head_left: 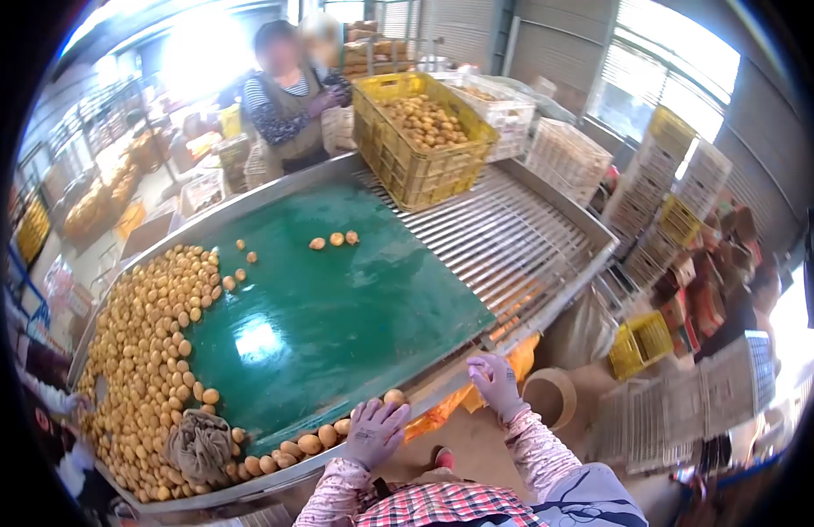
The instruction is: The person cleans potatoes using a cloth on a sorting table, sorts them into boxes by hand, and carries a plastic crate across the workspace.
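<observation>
Potatoes in front row: a line of potatoes [310, 443] lies along the near edge of the worktop [372, 303], just left of the left hand's fingers; one more lies just beyond those fingers to the right.
Left hand: the left hand [374, 435], gloved, is at the near edge with fingers spread; nothing is seen in its grip.
Right hand: the right hand [496, 386], gloved, is beside the near edge, fingers partly bent; whether they are closed on anything cannot be told.
Main potato heap: a dense heap [143, 329] covers the worktop's left end, well to the left of both hands' fingers.
Loose potatoes: three [336, 239] sit in a short line on the green surface, well beyond the left fingers; a few others lie beside the heap.
Cloth: a crumpled grey-brown cloth [200, 446] rests on potatoes, left of the left fingers.
Slatted section: parallel metal bars [512, 224] adjoin the green surface, beyond the right fingers.
Yellow crate: a plastic crate [424, 180] containing potatoes stands far beyond the fingers, partly over the bars.
Floor items: a round tub [550, 397] stands near, right of the right fingers; a smaller yellow crate [640, 342] lies further right.
Co-worker: a person [288, 101] in a patterned sleeve stands opposite, across the worktop from the fingers.
</observation>
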The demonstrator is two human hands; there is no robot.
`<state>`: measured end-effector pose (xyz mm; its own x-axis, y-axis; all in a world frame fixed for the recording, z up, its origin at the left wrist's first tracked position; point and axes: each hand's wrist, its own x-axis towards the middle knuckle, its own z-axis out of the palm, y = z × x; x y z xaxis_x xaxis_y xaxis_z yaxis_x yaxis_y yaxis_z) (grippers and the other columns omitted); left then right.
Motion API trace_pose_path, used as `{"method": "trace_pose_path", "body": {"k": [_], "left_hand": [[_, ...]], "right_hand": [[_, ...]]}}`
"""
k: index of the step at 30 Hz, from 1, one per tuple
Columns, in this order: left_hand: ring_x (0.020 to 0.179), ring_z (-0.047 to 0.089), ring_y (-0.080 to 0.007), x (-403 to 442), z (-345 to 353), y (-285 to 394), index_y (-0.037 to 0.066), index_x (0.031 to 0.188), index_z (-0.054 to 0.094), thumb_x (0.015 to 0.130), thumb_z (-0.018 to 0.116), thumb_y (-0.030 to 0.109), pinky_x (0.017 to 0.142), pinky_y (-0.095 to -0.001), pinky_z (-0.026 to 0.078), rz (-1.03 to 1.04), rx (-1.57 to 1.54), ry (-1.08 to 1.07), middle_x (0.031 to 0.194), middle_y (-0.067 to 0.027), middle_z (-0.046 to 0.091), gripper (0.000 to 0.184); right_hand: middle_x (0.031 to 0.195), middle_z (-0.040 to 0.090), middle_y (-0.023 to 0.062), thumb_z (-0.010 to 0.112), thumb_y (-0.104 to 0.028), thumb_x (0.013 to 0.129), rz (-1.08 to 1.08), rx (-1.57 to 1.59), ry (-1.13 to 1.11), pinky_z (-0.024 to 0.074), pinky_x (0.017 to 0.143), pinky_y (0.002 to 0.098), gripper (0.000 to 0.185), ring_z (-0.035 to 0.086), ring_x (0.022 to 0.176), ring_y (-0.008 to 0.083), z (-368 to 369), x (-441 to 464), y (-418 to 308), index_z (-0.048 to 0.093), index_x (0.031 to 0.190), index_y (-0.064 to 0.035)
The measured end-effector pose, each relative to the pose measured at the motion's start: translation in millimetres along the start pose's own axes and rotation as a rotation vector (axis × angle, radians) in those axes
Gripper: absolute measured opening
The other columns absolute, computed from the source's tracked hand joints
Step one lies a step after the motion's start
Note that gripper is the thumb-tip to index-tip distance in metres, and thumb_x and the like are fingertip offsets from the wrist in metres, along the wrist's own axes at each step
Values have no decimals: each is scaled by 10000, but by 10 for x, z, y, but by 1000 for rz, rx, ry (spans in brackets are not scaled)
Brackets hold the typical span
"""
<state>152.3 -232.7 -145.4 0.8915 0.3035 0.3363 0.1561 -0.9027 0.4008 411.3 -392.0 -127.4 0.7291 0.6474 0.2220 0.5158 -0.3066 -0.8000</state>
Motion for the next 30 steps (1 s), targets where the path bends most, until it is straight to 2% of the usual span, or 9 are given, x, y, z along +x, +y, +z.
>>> {"method": "trace_pose_path", "body": {"k": [5, 9, 15, 17, 19, 21, 23, 27, 30], "left_hand": [[1218, 499, -372, 238, 202, -79, 250, 1225, 654, 916, 589, 391, 1056, -596, 309, -158, 0, -74, 1204, -28, 614, 346], [1280, 443, -375, 335, 221, -160, 302, 1231, 662, 961, 494, 481, 1145, -601, 180, -285, -25, -210, 1264, -96, 573, 365], [1209, 486, -340, 477, 223, -410, 196, 984, 738, 934, 493, 500, 1140, -597, 201, -169, -101, -268, 1145, -122, 594, 394], [1147, 515, -284, 451, 219, -567, 154, 811, 734, 899, 546, 481, 1126, -584, 251, -108, -85, -286, 1067, -101, 606, 388], [991, 605, -296, 249, 401, -868, 120, 785, 712, 856, 604, 474, 1105, -537, 313, -97, -61, -25, 929, -94, 644, 376], [887, 620, -278, 196, 74, -1035, 129, 736, 696, 837, 630, 459, 984, -482, 399, -93, -176, -287, 825, -65, 653, 351], [819, 618, -265, 24, 15, -1158, 125, 725, 691, 863, 609, 438, 930, -448, 419, -91, -219, -118, 774, -56, 646, 351], [797, 630, -276, -230, -206, -1555, 109, 763, 702, 932, 549, 403, 882, -398, 448, -522, -20, -254, 801, -78, 652, 372], [874, 629, -295, -479, -90, -1644, 100, 906, 711, 941, 552, 379, 897, -418, 457, -711, -20, 78, 885, -95, 662, 323]], "right_hand": [[907, 644, 103, 673, -240, 854, -324, -144, -79, 489, 775, 437, 214, 604, 851, 302, 423, 949, -191, 693, 1042, -138], [971, 664, 136, 677, -305, 884, -386, -276, -565, 499, 874, 393, 301, 631, 993, 307, 1246, 1208, -354, 696, 1081, -77], [875, 709, 152, 656, -340, 897, -244, -342, -821, 549, 737, 372, 325, 697, 674, 246, 1704, 1604, -956, 704, 1053, -59], [878, 708, 149, 661, -337, 890, -235, -456, -799, 546, 747, 369, 313, 700, 721, 249, 1639, 1929, -1216, 710, 1032, -63], [892, 702, 162, 651, -304, 878, -341, -382, -464, 542, 762, 371, 275, 687, 822, 293, 1681, 2468, -835, 719, 994, -65], [885, 705, 161, 652, -265, 866, -381, -342, -249, 538, 751, 373, 252, 683, 829, 308, 1677, 3256, -290, 711, 971, -43], [897, 712, 132, 674, -246, 848, -234, -350, -88, 535, 729, 395, 262, 687, 844, 278, 1620, 4125, 141, 698, 1007, -39], [913, 720, 133, 689, -267, 822, -475, -698, -9, 538, 754, 402, 267, 686, 873, 303, 1037, 5519, 198, 711, 1003, -71], [925, 726, 133, 701, -283, 802, -605, -886, 94, 541, 773, 407, 273, 685, 895, 322, 646, 6106, 12, 721, 1000, -96]]}}
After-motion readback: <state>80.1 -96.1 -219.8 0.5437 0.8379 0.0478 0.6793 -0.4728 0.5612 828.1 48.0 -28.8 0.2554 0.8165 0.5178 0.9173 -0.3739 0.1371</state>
